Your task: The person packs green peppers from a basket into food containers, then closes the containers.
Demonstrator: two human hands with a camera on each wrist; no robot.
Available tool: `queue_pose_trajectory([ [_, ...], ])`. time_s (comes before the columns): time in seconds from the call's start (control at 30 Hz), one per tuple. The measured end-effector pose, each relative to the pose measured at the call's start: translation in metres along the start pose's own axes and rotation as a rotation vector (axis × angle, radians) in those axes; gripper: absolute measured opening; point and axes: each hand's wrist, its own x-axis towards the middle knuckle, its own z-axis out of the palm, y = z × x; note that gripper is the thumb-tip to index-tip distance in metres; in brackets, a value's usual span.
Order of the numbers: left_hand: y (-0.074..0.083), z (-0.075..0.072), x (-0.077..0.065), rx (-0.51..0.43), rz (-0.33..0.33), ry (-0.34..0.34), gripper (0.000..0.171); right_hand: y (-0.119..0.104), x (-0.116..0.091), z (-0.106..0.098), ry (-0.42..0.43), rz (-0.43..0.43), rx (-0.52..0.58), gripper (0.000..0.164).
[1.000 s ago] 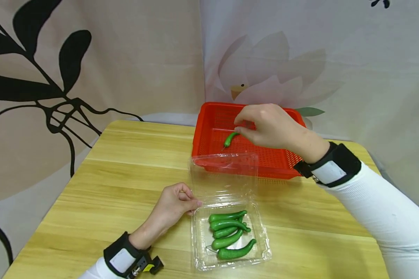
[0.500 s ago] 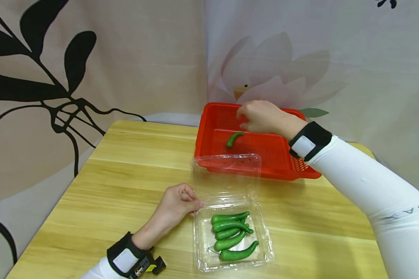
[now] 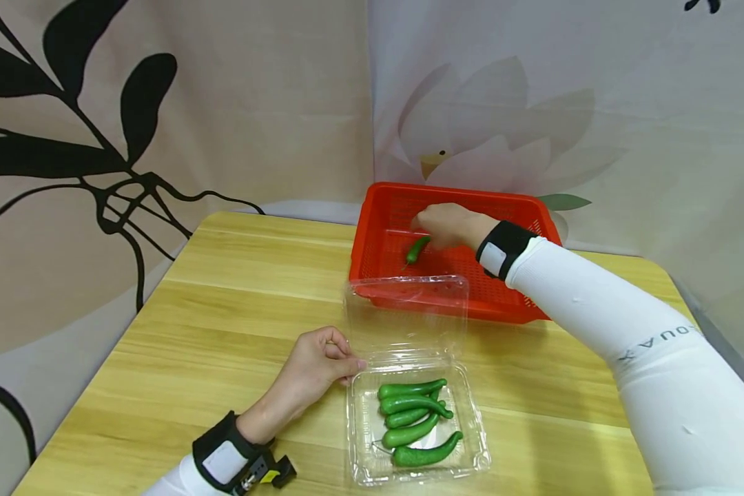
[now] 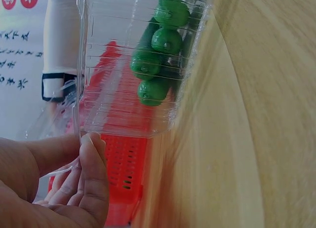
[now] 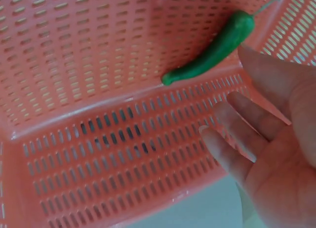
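Note:
My left hand pinches the left edge of a clear plastic clamshell box by its hinge; in the left wrist view, thumb and finger grip the rim. Several green chili peppers lie side by side in the box's base, and its lid stands raised, overlapping the red basket in the head view. Inside that basket lies one green chili pepper. My right hand reaches into the basket with fingers spread and nothing held; in the right wrist view one fingertip is close by the pepper's stem end.
A light wooden table carries the box and, behind it, the basket. The table's left edge slants at the left. A patterned curtain hangs behind the table.
My right hand has moved from above the basket down into it, close to the lone chili pepper. My left hand keeps its hold on the box. The head view has shifted slightly.

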Motion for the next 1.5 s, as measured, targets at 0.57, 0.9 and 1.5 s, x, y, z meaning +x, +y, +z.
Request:
queue_pose_trajectory([
  [0.57, 0.001, 0.001, 0.000, 0.004, 0.005, -0.012, 0.025, 0.005, 0.019, 0.031, -0.086, -0.016, -0.067, 0.016],
  [0.9, 0.001, -0.001, 0.001, 0.013, 0.009, -0.003, 0.024, 0.005, 0.008, 0.013, -0.008, 0.017, -0.071, 0.012],
  [1.5, 0.001, -0.003, 0.000, 0.004, -0.007, 0.020, 0.024, 0.002, -0.036, -0.008, 0.302, -0.054, 0.100, 0.016],
])
